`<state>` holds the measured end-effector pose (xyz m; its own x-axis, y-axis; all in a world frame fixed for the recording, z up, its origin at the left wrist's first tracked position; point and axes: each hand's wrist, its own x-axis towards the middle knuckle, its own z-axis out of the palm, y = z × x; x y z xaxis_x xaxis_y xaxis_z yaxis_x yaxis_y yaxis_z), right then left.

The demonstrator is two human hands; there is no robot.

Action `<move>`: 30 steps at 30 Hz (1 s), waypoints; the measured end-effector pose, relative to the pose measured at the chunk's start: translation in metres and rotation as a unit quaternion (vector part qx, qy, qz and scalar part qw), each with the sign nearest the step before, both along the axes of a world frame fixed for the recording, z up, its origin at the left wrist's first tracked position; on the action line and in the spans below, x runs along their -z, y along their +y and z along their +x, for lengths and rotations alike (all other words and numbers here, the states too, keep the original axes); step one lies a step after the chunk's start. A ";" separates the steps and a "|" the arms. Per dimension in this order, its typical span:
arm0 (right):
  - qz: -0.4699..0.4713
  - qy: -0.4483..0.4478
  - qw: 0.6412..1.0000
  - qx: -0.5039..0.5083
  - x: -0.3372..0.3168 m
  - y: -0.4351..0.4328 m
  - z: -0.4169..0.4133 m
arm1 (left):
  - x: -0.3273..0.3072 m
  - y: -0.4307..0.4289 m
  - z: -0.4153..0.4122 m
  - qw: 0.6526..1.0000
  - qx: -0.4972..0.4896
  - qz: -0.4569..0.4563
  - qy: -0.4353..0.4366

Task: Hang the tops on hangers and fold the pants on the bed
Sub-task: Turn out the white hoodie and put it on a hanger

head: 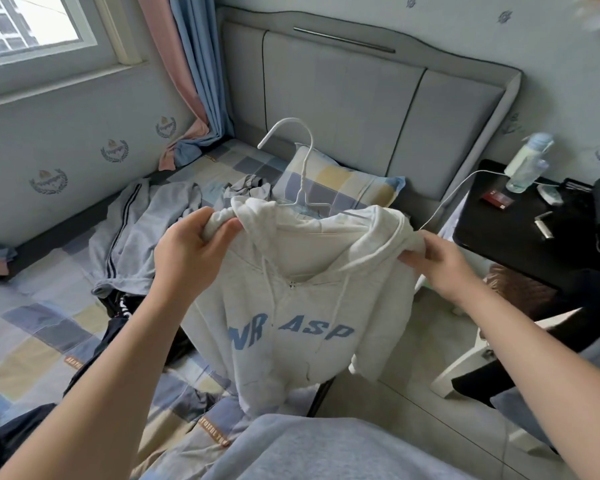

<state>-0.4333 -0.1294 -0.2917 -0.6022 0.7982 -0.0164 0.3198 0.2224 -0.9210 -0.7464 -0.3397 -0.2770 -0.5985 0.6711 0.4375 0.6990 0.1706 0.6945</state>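
The white hanger (302,157) is showing only its hook and neck, rising above and between the two hands. Its arms are sitting inside the white hoodie (302,306) and are almost wholly hidden by the cloth. The left hand (191,251) is gripping one bunched shoulder of the hoodie, fingers curled round the roll of fabric. The right hand (440,268) is pinching the opposite shoulder beside the hood, its fingertips buried in the cloth. The hoodie is hanging in the air between the hands, front towards the camera. Its blue lettering is partly lost in a fold, and its hem is dropping behind the person's grey top (326,452) at the bottom edge.

Beyond and to the left of the left hand, grey striped pants (136,233) are lying crumpled on the checked bed (39,327). Under that hand's forearm a dark garment (118,323) is lying half covered by the arm and the hoodie. More dark cloth (11,438) is being cut off at the lower left corner. A checked pillow (336,181) is leaning against the padded headboard (343,98) behind the hanger.

To the right of the right hand a black tabletop (499,237) is carrying a blurred bottle (525,164) and a small red box (497,199). A white cable (451,192) is running down from it towards that hand. A window (32,22) and curtains (194,64) are standing far to the left.

The bed's edge is passing under the hoodie. A strip of tiled floor (413,403) is lying below the right forearm, between bed and tabletop.
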 end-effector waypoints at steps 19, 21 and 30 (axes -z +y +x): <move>0.033 0.037 0.998 -0.036 -0.049 -0.011 -0.028 | -0.002 -0.002 0.009 0.997 0.017 -0.035 0.074; 0.062 -0.073 0.994 -0.061 -0.044 -0.005 -0.028 | -0.001 -0.001 0.007 0.998 0.004 -0.026 0.050; 0.144 -0.109 0.983 0.019 -0.008 -0.018 -0.031 | 0.006 -0.007 0.000 0.999 -0.011 -0.030 0.014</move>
